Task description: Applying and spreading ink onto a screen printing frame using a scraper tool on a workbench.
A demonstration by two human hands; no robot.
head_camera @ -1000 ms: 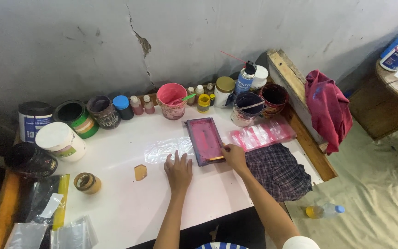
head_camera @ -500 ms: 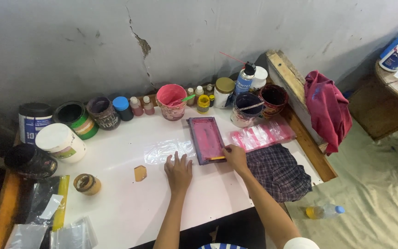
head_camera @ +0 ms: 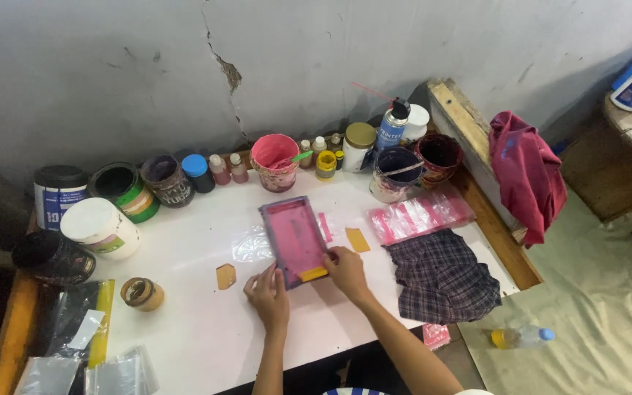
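Nearest the camera, the person's 2 forearms reach up over the white surface [head_camera: 206,329]. The left hand [head_camera: 268,296] lies palm down, fingers spread and its grip apart, flat beside the lower left corner of a small pink screen frame [head_camera: 294,240] — whether it touches the frame's edge cannot be told. The right hand [head_camera: 345,269] rests at the frame's lower right corner, fingers curled over a yellow squeegee [head_camera: 313,274] that lies across the frame's near end; whether the grip is truly closed on it cannot be told.

The frame lies flat near the middle of the surface, long side running away from the person, on a sheet of clear film [head_camera: 251,245]. Left of the hands lies 1 small amber tab [head_camera: 225,276], and another amber tab [head_camera: 358,239] sits just right of the frame. Further left stands a small round tin [head_camera: 141,292].

To the right, a dark checked cloth [head_camera: 442,276] lies crumpled, with a stack of pink plastic bags [head_camera: 420,216] just beyond it.

Along the wall at the back runs a row of paint pots, small bottles and cans — among them a pink-smeared bucket [head_camera: 274,161] directly beyond the frame and a white tub [head_camera: 100,227] at the left. A red garment [head_camera: 527,172] hangs over the wooden ledge at the right.
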